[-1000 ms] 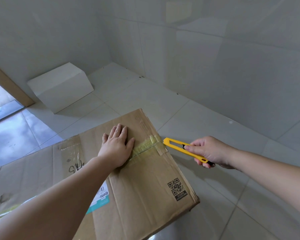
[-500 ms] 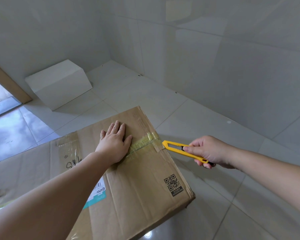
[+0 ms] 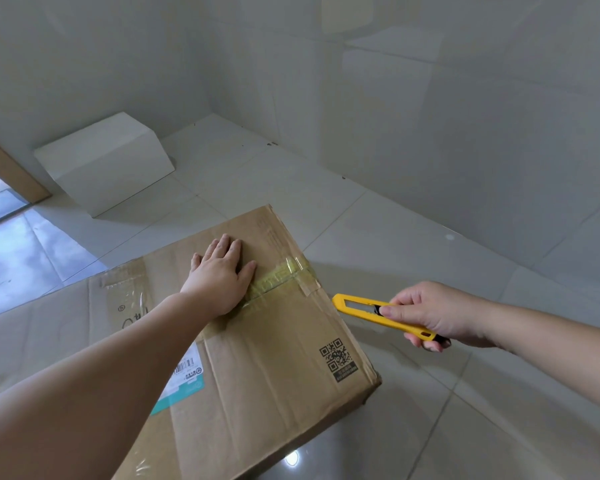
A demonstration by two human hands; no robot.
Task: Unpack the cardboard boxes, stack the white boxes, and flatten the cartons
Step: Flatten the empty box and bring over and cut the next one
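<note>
The left hand lies flat, fingers straight, on the one sealed carton — pressing beside its tape. The right hand grips one yellow knife, its tip just off the carton's right edge. One white box sits well apart by the wall. Flat cardboard lies left — the forearm hides part of the label.

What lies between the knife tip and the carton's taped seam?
In the head view, nothing: a short gap over bare floor tile separates the knife tip, held by the right hand, from the carton edge beside the tape.
</note>
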